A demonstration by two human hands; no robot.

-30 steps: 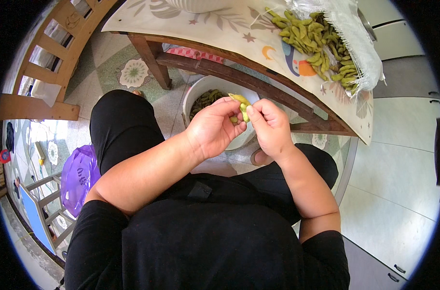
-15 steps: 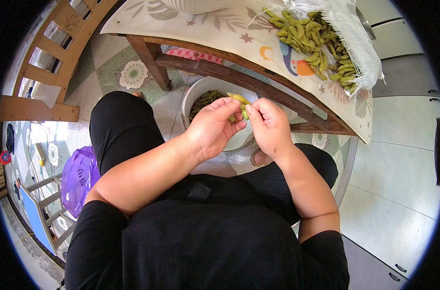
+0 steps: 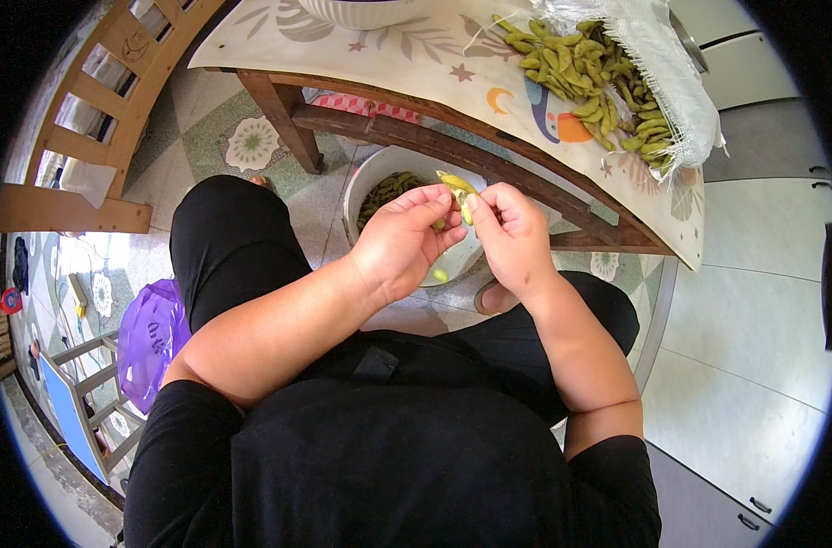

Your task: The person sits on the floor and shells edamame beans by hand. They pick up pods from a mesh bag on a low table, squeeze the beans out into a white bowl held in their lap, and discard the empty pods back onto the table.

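Over a white bucket (image 3: 463,260), my two hands meet at a yellow-green soybean pod (image 3: 456,183), which looks split along its side. My left hand (image 3: 407,228) grips it between thumb and fingers, and some green shows by its curled lower fingers. My right hand (image 3: 510,228) is closed, its thumb and forefinger pinching the pod's near end, where a green bean pokes out. Just below the hands a loose pale green bean (image 3: 441,274) appears against the bucket's inside. Darker pods or husks (image 3: 389,189) lie in the bucket's left part, partly hidden by my left hand.
A cloth-covered table (image 3: 416,46) stands ahead, its wooden crossbar above the bucket. On it are a heap of pods (image 3: 580,68), a white woven sack (image 3: 676,91) and a white bowl (image 3: 361,11). A purple bag (image 3: 151,338) hangs left, near a wooden railing (image 3: 78,215).
The pod between my hands has opened more, and its far end has shifted slightly. A loose bean now shows below my hands. Both arms stay nearly in place.
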